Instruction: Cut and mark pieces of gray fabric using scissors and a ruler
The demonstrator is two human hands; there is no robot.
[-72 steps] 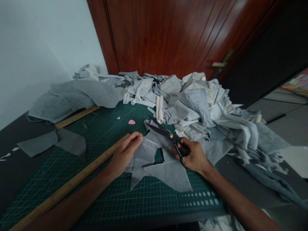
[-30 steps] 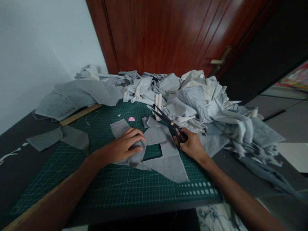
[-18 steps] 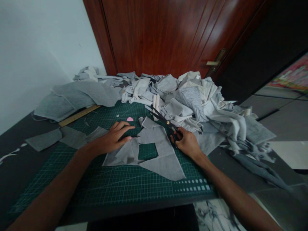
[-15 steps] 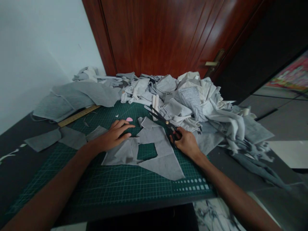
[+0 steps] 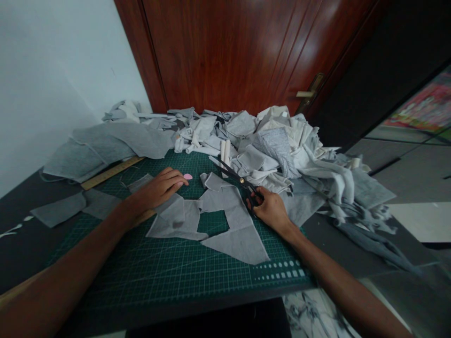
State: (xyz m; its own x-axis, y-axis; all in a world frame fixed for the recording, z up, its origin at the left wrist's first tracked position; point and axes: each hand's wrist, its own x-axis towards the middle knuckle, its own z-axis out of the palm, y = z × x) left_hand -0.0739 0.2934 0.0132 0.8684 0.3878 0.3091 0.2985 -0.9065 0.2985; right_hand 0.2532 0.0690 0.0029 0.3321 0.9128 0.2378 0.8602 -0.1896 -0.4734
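My right hand (image 5: pixel 269 205) grips the handles of black scissors (image 5: pixel 242 180), whose blades are a little apart and point to the back left. Fingers stretched forward and close together, my left hand (image 5: pixel 164 188) reaches to the edge of a small pink piece (image 5: pixel 188 176) on the green cutting mat (image 5: pixel 169 267); whether it touches the piece I cannot tell. Between the hands lies cut grey fabric (image 5: pixel 241 237) with a four-sided gap in the middle. A loose flap of it is folded over on the left side.
A big heap of grey and cream cloth scraps (image 5: pixel 271 145) lines the table's back and right. At the left are a yellow ruler (image 5: pixel 111 172), large grey cloth (image 5: pixel 95 150) and smaller grey pieces (image 5: pixel 61 206). Behind stands a wooden door (image 5: pixel 225 56).
My left hand has come off the grey fabric and drawn its fingers together beside the pink piece. The fabric's left part now lies uncovered. My right hand still holds the scissors in about the same place.
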